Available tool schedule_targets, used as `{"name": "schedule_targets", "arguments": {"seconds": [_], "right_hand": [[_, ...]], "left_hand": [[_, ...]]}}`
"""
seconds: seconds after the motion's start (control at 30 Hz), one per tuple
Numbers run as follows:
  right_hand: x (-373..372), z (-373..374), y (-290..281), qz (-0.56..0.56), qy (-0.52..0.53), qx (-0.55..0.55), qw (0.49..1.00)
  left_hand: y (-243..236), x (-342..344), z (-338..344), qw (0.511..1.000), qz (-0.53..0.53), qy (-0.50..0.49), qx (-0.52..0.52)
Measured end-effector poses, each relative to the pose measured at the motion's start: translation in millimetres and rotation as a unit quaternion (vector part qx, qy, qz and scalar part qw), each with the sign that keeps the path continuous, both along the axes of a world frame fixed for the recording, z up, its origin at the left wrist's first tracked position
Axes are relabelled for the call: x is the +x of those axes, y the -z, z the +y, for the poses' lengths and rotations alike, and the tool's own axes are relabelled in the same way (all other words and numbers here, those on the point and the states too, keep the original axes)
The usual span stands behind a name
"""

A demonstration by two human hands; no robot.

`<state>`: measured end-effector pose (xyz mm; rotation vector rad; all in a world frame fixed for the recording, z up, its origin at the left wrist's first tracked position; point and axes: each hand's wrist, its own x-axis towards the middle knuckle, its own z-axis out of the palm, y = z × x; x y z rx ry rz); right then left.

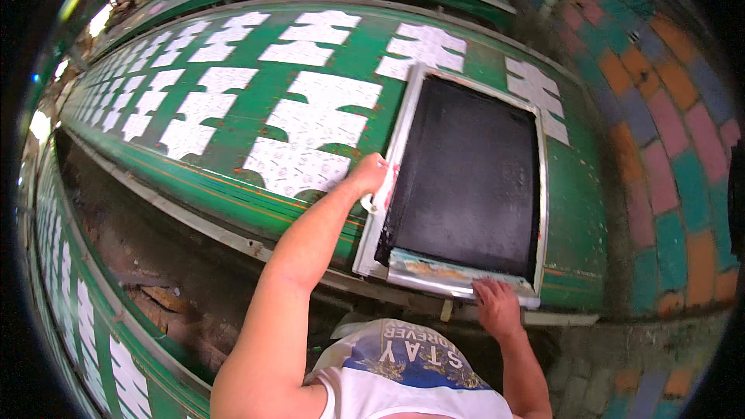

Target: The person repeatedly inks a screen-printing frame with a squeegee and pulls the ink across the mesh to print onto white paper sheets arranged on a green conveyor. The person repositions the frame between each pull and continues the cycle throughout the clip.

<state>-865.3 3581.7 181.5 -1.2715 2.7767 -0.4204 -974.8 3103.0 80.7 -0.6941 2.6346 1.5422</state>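
Firmly, both hands on printing screen [466,178].

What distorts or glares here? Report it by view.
Head view: fisheye bends the long green table and the screen frame near the left hand; black vignette fills the corners; bright glare spots sit on the left rim; the centre is sharp.

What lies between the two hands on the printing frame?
In the head view, the frame's near-left corner and part of its black mesh lie between the left hand on the left rail and the right hand on the near rail.
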Motion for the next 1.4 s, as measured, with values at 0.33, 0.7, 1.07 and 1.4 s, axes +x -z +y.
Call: {"name": "schedule_targets", "arguments": {"seconds": [0.33,0.7,1.07,1.4], "right_hand": [[-59.5,-32.8,-21.9,0.039,-0.023,0.020,0.999],[-128.0,-52.0,-27.4,-0.154,0.013,0.119,0.981],[-147.8,-69.5,-10.1,-0.292,-0.013,0.137,0.946],[-176.1,-65.5,25.3,-0.410,-0.055,0.067,0.908]], "left_hand": [[18.2,9.6,5.7,0.990,0.108,-0.027,-0.088],[12.8,14.1,9.8,0.983,0.126,-0.035,-0.130],[6.7,15.0,12.9,0.983,0.091,-0.040,-0.155],[-1.8,15.6,14.4,0.987,0.064,-0.040,-0.140]]}}
